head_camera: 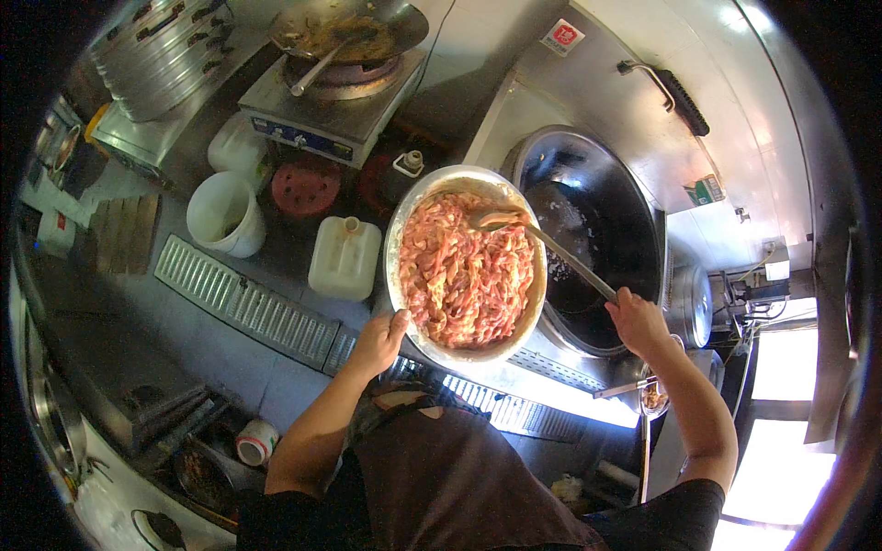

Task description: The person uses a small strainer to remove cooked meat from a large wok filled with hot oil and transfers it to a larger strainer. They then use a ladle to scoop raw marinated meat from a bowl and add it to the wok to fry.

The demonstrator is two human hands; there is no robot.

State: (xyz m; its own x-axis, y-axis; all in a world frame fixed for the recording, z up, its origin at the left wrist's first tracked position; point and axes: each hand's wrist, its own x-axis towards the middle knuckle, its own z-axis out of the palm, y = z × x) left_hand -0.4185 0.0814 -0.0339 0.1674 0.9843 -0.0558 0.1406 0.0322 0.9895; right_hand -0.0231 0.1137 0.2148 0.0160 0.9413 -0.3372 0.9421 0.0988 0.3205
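My left hand (pixel 377 342) grips the near left rim of a round metal bowl (pixel 397 303), its thumb over the edge. Raw sliced meat (pixel 468 275), pink with paler pieces, fills much of the bowl. In my right hand (pixel 637 322) is the handle of a long metal ladle (pixel 575 265). The ladle's head rests on the meat near the bowl's far side. Just right of the bowl is a large dark wok (pixel 610 220) set in a steel range, with liquid and pale bits at its bottom. The bowl's underside is hidden.
A second wok (pixel 351 34) with a ladle sits on a countertop burner (pixel 331 117). On the floor are a white bucket (pixel 226 215), a plastic jerrycan (pixel 344 258), a red stool (pixel 305 186) and a drain grate (pixel 248 303). Stacked steamers (pixel 162 55) stand far left; a strainer (pixel 651 396) lies beside my right forearm.
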